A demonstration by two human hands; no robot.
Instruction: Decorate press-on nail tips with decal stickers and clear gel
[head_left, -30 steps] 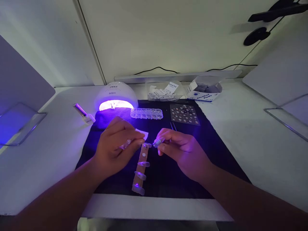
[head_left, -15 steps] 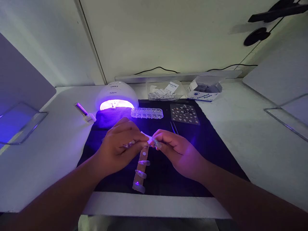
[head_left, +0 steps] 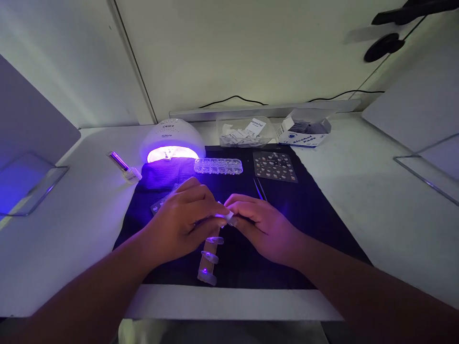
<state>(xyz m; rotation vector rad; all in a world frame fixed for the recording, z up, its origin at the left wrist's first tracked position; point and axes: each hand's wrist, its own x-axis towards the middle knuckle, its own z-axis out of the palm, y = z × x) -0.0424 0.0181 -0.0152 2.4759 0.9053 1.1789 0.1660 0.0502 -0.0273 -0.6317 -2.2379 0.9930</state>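
Note:
My left hand (head_left: 195, 210) is closed, its thumb and forefinger pinching a small white wipe (head_left: 225, 216). The wipe is pressed to a pale false nail, mostly covered now, in the fingertips of my right hand (head_left: 263, 224). That hand is closed too, and the two hands meet over the dark cloth (head_left: 294, 248). Just below them lies a narrow brown strip (head_left: 207, 264) carrying three pale false nails (head_left: 210, 258) in a row. Its top end is hidden beneath my left hand.
A lit nail lamp (head_left: 173, 136) stands at back left, with a polish bottle (head_left: 131, 173) beside it. Behind my hands are a clear compartment case (head_left: 218, 166), tweezers (head_left: 260, 189), a sticker sheet (head_left: 274, 166), a tub of sachets (head_left: 244, 134) and an alcohol pad box (head_left: 303, 131).
The white wipe has come to the right, over the false nail in my right fingers. My left hand has shifted slightly right, uncovering part of a patterned sheet behind it.

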